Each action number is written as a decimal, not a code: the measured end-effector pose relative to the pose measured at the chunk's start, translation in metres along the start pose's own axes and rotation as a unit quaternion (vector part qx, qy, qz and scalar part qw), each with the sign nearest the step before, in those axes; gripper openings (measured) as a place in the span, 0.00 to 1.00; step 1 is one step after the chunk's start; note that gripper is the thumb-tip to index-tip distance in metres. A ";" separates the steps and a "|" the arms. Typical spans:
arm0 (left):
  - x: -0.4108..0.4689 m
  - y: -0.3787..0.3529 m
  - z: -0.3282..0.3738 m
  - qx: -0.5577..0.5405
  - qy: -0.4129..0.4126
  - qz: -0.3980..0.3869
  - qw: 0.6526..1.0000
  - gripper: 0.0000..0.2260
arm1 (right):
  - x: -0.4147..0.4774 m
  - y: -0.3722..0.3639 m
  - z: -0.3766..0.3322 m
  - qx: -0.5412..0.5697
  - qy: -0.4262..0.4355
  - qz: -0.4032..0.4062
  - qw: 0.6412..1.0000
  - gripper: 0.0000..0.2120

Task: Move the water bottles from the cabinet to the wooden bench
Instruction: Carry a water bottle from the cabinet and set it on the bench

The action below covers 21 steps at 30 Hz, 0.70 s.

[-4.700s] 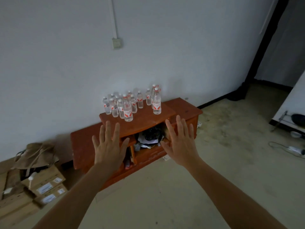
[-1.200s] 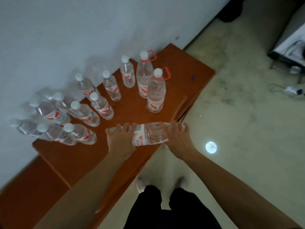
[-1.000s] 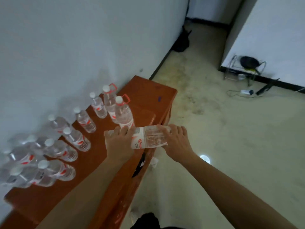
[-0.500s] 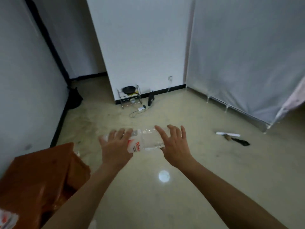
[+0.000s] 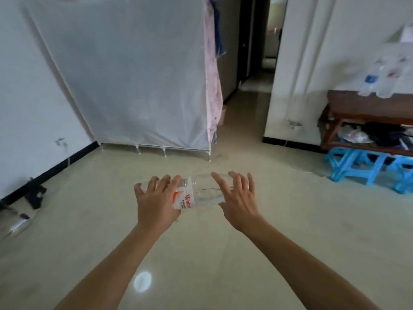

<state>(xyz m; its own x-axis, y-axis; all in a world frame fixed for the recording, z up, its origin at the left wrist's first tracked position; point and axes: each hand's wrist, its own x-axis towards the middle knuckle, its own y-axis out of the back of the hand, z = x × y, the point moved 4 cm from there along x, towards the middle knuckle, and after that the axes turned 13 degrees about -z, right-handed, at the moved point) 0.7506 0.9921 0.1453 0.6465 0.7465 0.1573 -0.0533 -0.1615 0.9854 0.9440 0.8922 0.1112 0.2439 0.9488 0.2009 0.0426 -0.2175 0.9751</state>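
A clear water bottle [image 5: 201, 194] with a red and white label lies sideways in the air between my two hands, at the middle of the view. My left hand [image 5: 156, 202] covers its cap end with spread, nearly straight fingers. My right hand [image 5: 239, 198] presses its base end, fingers also spread. The dark wooden bench [image 5: 366, 104] stands at the far right against the wall, with several blurred bottles [image 5: 384, 86] on its top. The cabinet is out of view.
Blue plastic stools [image 5: 366, 163] sit under the bench, by a lower shelf with clutter. A white fabric wardrobe [image 5: 134, 74] stands ahead on the left, a dark doorway [image 5: 257, 52] beyond it. Small black objects [image 5: 35, 195] lie by the left wall. Pale tiled floor stretches ahead.
My hands took the bottle off the cabinet top. The view has swung right, away from the cabinet, and now faces the wardrobe, the doorway and the bench, with the bottle still carried between both hands.
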 end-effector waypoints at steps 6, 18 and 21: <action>0.190 -0.029 0.155 -0.061 -0.131 -0.030 0.989 0.41 | 0.044 0.019 0.203 -0.055 -0.144 -0.010 0.988 0.47; 0.393 -0.032 0.554 -0.090 -0.401 0.050 0.910 0.31 | -0.032 0.056 0.570 -0.089 -0.379 0.057 0.919 0.48; 0.433 -0.031 0.648 -0.093 -0.427 0.070 0.897 0.30 | -0.042 0.067 0.666 -0.062 -0.395 0.064 0.914 0.47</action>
<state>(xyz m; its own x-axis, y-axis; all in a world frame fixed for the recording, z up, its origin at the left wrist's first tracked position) 1.5248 0.9020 0.1412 0.9662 -0.0519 0.2525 -0.2549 -0.0450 0.9659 1.5820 0.6848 0.1058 0.8652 0.4448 0.2314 -0.1337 -0.2401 0.9615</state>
